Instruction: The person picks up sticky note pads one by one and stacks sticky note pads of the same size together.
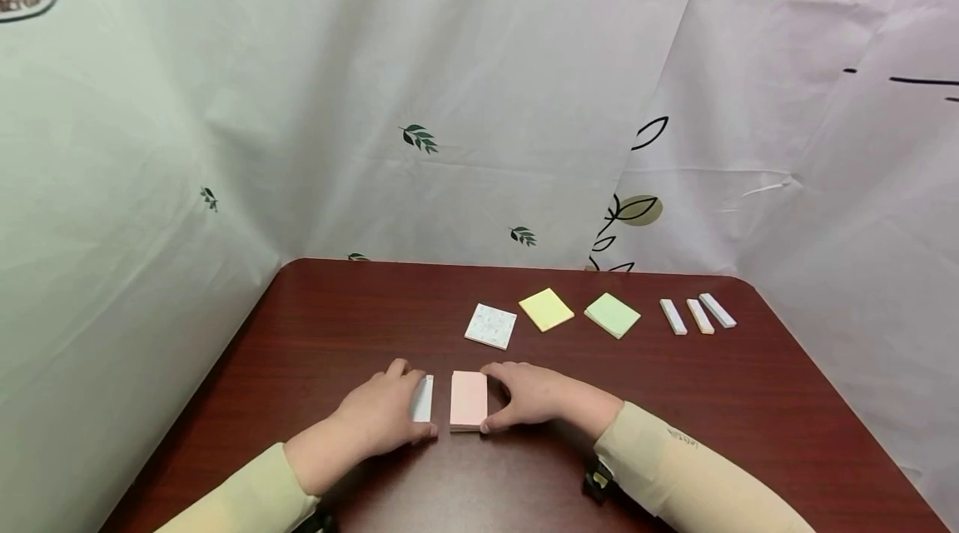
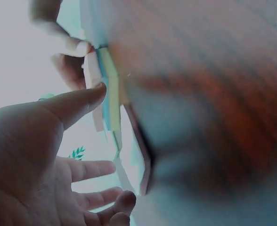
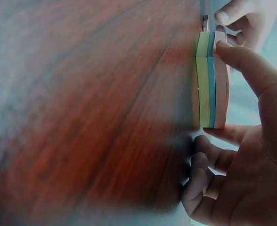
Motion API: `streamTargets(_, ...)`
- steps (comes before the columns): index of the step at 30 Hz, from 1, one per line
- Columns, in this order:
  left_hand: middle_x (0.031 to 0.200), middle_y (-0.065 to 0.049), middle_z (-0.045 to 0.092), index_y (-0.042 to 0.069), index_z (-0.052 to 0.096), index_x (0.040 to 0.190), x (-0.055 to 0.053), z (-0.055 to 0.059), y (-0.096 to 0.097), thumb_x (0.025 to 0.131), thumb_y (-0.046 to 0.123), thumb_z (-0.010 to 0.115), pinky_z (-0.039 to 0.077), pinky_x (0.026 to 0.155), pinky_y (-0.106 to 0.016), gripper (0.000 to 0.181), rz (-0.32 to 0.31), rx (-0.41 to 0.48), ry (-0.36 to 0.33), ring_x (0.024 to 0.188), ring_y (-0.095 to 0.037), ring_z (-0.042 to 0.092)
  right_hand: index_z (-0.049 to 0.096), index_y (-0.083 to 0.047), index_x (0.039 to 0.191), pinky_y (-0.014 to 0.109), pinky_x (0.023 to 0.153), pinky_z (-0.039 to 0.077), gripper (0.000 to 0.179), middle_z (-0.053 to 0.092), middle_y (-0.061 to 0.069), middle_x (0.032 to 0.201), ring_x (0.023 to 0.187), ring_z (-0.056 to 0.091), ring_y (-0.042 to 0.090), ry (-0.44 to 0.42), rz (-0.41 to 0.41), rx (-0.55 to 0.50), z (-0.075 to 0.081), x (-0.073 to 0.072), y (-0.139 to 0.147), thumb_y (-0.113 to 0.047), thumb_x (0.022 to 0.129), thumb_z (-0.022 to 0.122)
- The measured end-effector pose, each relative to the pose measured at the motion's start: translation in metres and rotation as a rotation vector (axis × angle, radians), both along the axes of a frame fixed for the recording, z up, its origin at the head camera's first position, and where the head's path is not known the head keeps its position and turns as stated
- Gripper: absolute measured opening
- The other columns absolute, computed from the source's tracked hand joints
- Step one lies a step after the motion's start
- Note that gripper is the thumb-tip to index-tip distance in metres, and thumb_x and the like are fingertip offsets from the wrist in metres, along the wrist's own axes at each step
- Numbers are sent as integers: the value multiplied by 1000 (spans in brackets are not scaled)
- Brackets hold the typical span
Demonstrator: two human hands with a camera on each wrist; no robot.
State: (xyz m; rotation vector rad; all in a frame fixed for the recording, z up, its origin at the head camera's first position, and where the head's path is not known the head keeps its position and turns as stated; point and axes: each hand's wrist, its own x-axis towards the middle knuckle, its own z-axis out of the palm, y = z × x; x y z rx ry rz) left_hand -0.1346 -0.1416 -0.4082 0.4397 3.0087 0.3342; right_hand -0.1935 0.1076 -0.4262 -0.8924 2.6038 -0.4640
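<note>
Near the front middle of the table lies a stack of sticky note pads (image 1: 469, 401), pink on top with blue, yellow and orange layers below. My right hand (image 1: 524, 393) pinches it at its right side, thumb (image 3: 230, 52) at one end and forefinger at the other. To its left, a thin whitish pad (image 1: 423, 400) lies flat, partly hidden under my left hand (image 1: 382, 412). The left thumb (image 2: 84, 101) and fingers are spread around that pad; in the right wrist view the thumb appears above it, apart from it.
Behind the hands lie a white patterned square pad (image 1: 490, 326), a yellow square pad (image 1: 547, 310) and a green square pad (image 1: 612, 315). Three narrow strip-shaped pads (image 1: 700, 316) sit at the back right. A white printed curtain (image 1: 479, 141) surrounds the dark red table (image 1: 360, 308).
</note>
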Motion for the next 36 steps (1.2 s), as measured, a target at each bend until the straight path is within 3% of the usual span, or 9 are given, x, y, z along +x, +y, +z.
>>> streamTargets(2,122,-13,55,8,62,127,-1,3,-3,69,49,85,51,72,-46,75,-40,-18,34,96,-31,60,50,-15,141,36,97,46,82,58,2,130,118,56,16,-2,1,1,0,0,0,-57,76,78)
streamTargets(9,112,-5,60,10,67,117,-5,12,-15,71,39,87,48,85,-47,58,-247,-218,134,103,-27,57,51,-17,140,35,96,46,79,59,-1,129,115,56,14,-2,5,-2,0,-2,0,-57,77,77)
streamTargets(15,114,-9,63,9,68,112,-8,11,-14,69,34,88,49,88,-46,53,-337,-248,144,105,-28,59,51,-17,140,36,96,46,79,59,0,129,115,56,15,8,7,0,1,-2,1,-57,76,78)
streamTargets(18,120,-11,63,9,68,113,-11,8,-13,69,34,88,49,90,-46,55,-348,-266,124,109,-30,60,51,-16,140,36,96,46,80,59,1,129,115,56,15,3,5,0,1,-1,1,-57,77,78)
streamTargets(22,125,-12,62,9,67,119,-15,5,-13,69,38,88,48,93,-47,62,-319,-267,75,113,-31,60,50,-15,141,35,96,46,81,59,2,129,114,56,14,-2,4,-2,0,-1,0,-57,76,78)
streamTargets(27,118,-9,64,9,67,118,-20,2,-15,69,37,88,50,90,-45,60,-299,-263,41,106,-27,62,51,-14,140,35,96,46,82,59,1,128,114,56,14,-7,5,-7,-2,-2,0,-56,76,78)
streamTargets(36,102,-6,64,8,68,106,-24,5,-14,68,33,88,51,84,-45,50,-311,-279,54,94,-24,62,51,-15,141,35,96,46,82,59,1,128,114,57,14,-8,9,-4,-1,-2,0,-58,76,78)
